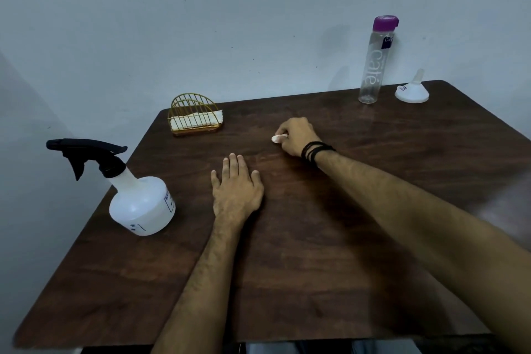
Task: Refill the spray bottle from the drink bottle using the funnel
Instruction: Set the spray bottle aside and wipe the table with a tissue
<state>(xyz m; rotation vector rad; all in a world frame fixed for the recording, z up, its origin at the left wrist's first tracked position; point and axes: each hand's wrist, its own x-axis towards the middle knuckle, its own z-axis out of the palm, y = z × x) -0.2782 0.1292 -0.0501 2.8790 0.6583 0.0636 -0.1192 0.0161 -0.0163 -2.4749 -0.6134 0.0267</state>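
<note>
A white spray bottle (142,204) with a black trigger head stands near the table's left edge, its head screwed on. A clear drink bottle (373,66) with a purple cap stands upright at the back right, looking empty. Beside it a white funnel (411,92) rests upside down, spout up. My left hand (237,187) lies flat on the table, fingers apart, right of the spray bottle. My right hand (296,139) is closed on a small white wad (276,138), pressed to the tabletop at the middle.
The dark wooden table (316,267) stands against a pale wall. A gold wire napkin holder (195,118) with white napkins sits at the back left corner. Black bands circle my right wrist.
</note>
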